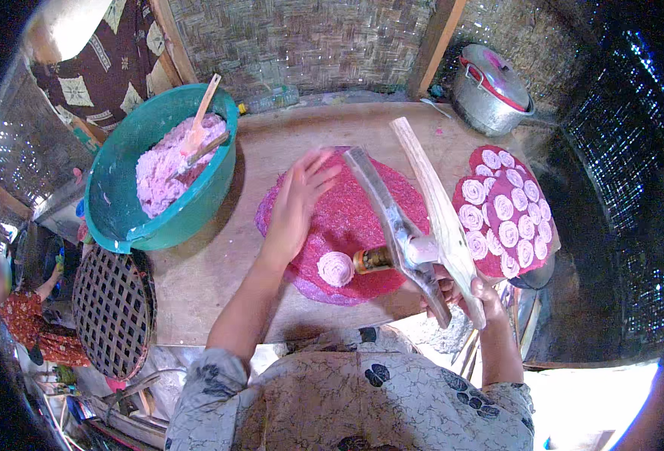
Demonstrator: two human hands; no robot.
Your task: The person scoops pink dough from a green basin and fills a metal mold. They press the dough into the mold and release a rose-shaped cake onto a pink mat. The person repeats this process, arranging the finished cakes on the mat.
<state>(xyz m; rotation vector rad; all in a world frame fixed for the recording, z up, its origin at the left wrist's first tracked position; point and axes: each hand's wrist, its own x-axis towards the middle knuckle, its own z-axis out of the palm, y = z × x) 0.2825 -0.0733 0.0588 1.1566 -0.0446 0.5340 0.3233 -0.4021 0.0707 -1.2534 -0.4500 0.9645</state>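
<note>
My left hand (294, 207) is open, fingers stretched out, above the left side of a round red woven mat (369, 188). In my right hand (479, 297) is a wooden hand press (396, 214), tilted on its side; my fingers close round the lower ends of its two long wooden bars. Its short cylinder (373, 260) points left, and pink dough shows between the bars. A round coil of pink dough strands (336, 269) lies on the mat's near left part, close to the cylinder's end.
A green basin (110, 199) of pink dough (159, 177), with wooden utensils, stands left. At right, red mats carry several dough coils (526, 226). A lidded metal pot (490, 94) stands at the back. A lattice tray (112, 312) and another person (42, 327) are at far left.
</note>
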